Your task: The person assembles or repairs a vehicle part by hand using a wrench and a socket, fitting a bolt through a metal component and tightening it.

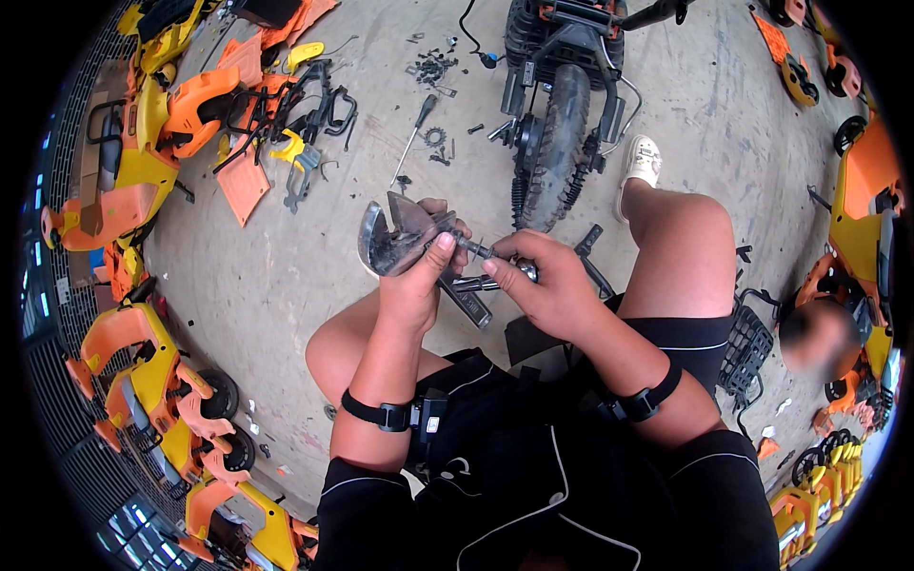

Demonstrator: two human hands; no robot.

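Your left hand is wrapped around a dark metal bracket, just below and left of the tire. Your right hand, right below the tire, grips a silver wrench, its thumb and fingertips at the end of the bolt that sticks out of the bracket. Left of the tire, a screwdriver lies on the floor beside a small gear; farther left of it are orange panels. Your white shoe is right of the tire.
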